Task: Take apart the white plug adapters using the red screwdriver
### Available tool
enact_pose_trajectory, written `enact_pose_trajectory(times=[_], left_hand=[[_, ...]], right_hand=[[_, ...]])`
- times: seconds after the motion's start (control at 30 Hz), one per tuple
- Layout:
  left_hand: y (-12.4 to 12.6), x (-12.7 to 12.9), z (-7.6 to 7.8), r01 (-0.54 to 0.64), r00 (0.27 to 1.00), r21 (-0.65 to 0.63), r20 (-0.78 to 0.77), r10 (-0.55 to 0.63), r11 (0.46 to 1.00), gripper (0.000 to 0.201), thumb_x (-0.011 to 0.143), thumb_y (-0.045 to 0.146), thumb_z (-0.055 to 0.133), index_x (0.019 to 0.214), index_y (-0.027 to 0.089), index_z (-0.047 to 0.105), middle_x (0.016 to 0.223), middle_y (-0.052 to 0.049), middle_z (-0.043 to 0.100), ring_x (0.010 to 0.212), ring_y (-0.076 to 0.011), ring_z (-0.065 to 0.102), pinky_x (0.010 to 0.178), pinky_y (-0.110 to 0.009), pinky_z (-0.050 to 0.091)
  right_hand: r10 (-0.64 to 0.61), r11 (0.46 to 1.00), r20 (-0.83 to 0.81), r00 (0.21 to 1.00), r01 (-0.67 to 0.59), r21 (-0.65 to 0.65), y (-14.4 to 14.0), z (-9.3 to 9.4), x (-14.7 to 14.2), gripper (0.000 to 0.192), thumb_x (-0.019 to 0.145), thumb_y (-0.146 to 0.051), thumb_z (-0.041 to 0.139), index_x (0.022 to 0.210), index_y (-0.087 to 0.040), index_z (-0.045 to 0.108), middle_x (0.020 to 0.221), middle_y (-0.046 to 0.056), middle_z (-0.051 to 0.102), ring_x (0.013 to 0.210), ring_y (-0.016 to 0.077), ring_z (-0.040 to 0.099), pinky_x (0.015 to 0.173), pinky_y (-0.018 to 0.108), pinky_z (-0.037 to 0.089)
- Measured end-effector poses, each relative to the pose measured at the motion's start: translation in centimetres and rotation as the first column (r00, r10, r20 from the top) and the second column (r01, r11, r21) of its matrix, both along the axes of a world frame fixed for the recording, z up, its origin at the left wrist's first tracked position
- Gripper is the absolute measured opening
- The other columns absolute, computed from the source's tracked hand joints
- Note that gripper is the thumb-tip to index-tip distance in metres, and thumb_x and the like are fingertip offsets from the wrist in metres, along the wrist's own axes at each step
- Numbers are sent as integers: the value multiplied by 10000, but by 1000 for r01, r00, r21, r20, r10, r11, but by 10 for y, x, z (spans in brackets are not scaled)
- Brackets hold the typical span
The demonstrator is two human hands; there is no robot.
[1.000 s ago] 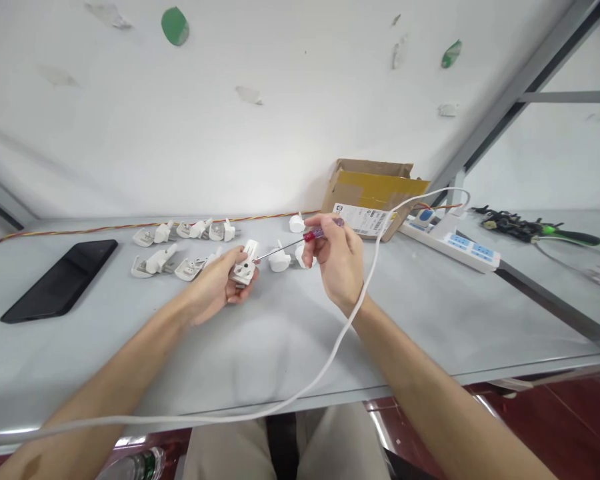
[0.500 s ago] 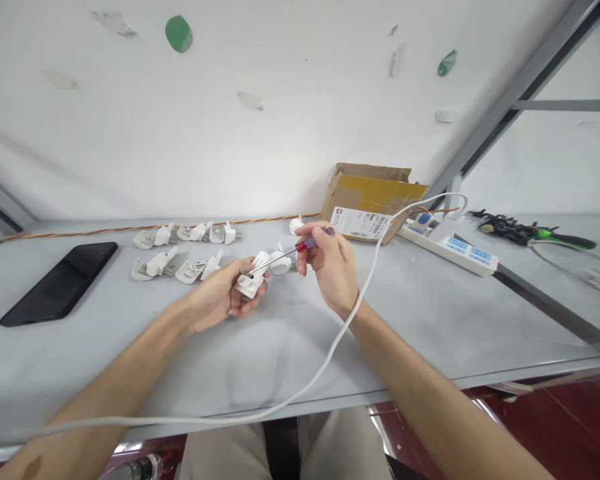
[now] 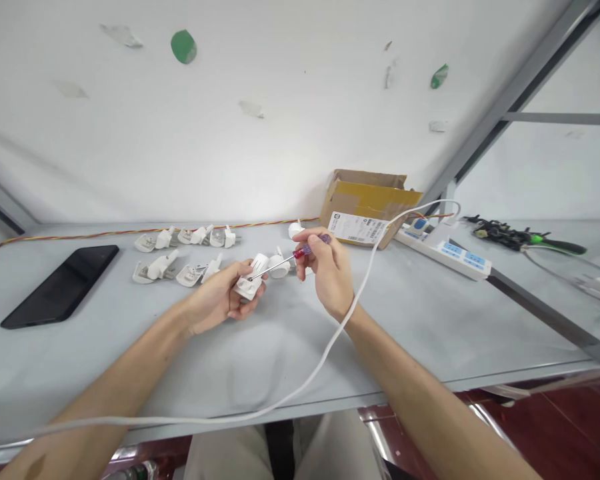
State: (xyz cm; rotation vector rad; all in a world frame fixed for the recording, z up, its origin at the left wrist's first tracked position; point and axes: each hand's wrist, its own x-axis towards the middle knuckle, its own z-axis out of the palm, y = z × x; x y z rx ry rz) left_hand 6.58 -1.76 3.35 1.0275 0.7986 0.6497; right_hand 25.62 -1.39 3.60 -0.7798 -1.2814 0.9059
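- Gripping one white plug (image 3: 259, 265), the left hand (image 3: 219, 293) has its thumb on the near side and its fingers curled beneath; the plug tilts within that grip, above the table (image 3: 290, 340).
- Grasping one screwdriver (image 3: 300, 253) by its red and purple handle, the right hand (image 3: 330, 270) is just right of the left one. The thin shaft slants down leftward, its tip at the held plug; what it meets there is too small to tell.
- Left of the left hand's grip lie five more plugs (image 3: 156, 267), three in a back row and two in front, each with a flat part and a chunky part.
- Between the two hands, just beyond the held plug, is one round-ended plug (image 3: 280, 269). One more white piece (image 3: 295, 229) shows beyond the right hand's fingers, partly hidden.
- Well left of both grips lies one black phone (image 3: 60, 287).
- Just beyond the right hand stands one cardboard box (image 3: 375, 195) bearing one white label (image 3: 357, 227).
- Right of the right hand are one power strip (image 3: 443, 253) and, farther off, one tangle of black cables (image 3: 503, 233), too jumbled to count.
- One white cord (image 3: 325, 357) crosses the right wrist in view.
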Motion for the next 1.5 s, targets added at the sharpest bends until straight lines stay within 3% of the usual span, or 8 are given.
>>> enact_pose_trajectory(times=[0.7, 0.87, 0.93, 1.03, 1.17, 1.3, 1.4, 1.5], left_hand=[[1, 0, -3, -87, 996, -8, -15, 87, 996, 215, 826, 400, 477, 921, 208, 497, 765, -1, 507, 484, -84, 431, 410, -210, 243], [3, 6, -9, -144, 981, 147, -112, 161, 979, 170, 846, 380, 426, 900, 225, 468, 729, 20, 481, 468, -88, 386, 401, -212, 213], [3, 7, -11, -211, 933, 311, -219, 286, 927, 149, 860, 367, 406, 881, 229, 459, 680, 31, 454, 473, -97, 381, 413, -216, 236], [1, 6, -9, -206, 790, 618, -353, 501, 759, 140, 876, 344, 396, 907, 232, 474, 671, 25, 484, 542, -127, 452, 503, -242, 343], [1, -1, -3, -99, 598, 842, -376, 708, 531, 187, 891, 306, 377, 1023, 210, 467, 806, -20, 566, 683, -172, 548, 675, -300, 414], [7, -8, -5, -18, 425, 951, -273, 863, 309, 264, 888, 280, 377, 1117, 172, 452, 1017, -102, 565, 858, -224, 578, 758, -350, 435], [10, -9, -13, 87, 388, 978, -207, 898, 188, 297, 867, 252, 414, 1147, 160, 451, 1084, -130, 541, 932, -246, 569, 763, -358, 444], [10, -7, -20, 188, 432, 972, -208, 878, 138, 319, 854, 232, 444, 1165, 162, 444, 1091, -128, 531, 904, -231, 581, 766, -349, 454]], right_hand=[[-132, 984, 235, 963, 98, 150, -10, -1, 0, 250, 939, -413, 438, 914, -209, 581, 624, -43, 533, 474, 78, 507, 477, 219, 415], [-258, 938, 415, 873, 122, 326, -15, 2, -3, 155, 927, -306, 467, 911, -197, 577, 650, -30, 580, 518, 78, 529, 526, 214, 427], [-334, 894, 463, 821, 120, 432, -19, 4, -5, 104, 893, -266, 522, 845, -195, 581, 669, -18, 602, 552, 84, 537, 562, 219, 439], [-386, 858, 512, 768, 94, 505, -23, 5, -5, 99, 864, -280, 586, 798, -207, 601, 710, 2, 651, 564, 95, 546, 569, 228, 449], [-371, 877, 587, 719, 63, 477, -19, -4, 0, 157, 836, -382, 642, 866, -227, 635, 822, 34, 709, 652, 135, 613, 617, 261, 473], [-318, 934, 754, 575, 55, 352, -9, -17, -1, 194, 856, -408, 612, 908, -221, 615, 860, 43, 712, 693, 165, 629, 629, 278, 441], [-253, 964, 797, 548, 70, 258, -7, -21, -6, 213, 942, -362, 470, 836, -214, 579, 814, 37, 694, 696, 163, 618, 637, 276, 409], [-165, 986, 778, 607, 85, 143, -10, -21, -10, 341, 991, -314, 315, 738, -218, 522, 722, 18, 661, 667, 150, 606, 625, 267, 391]])
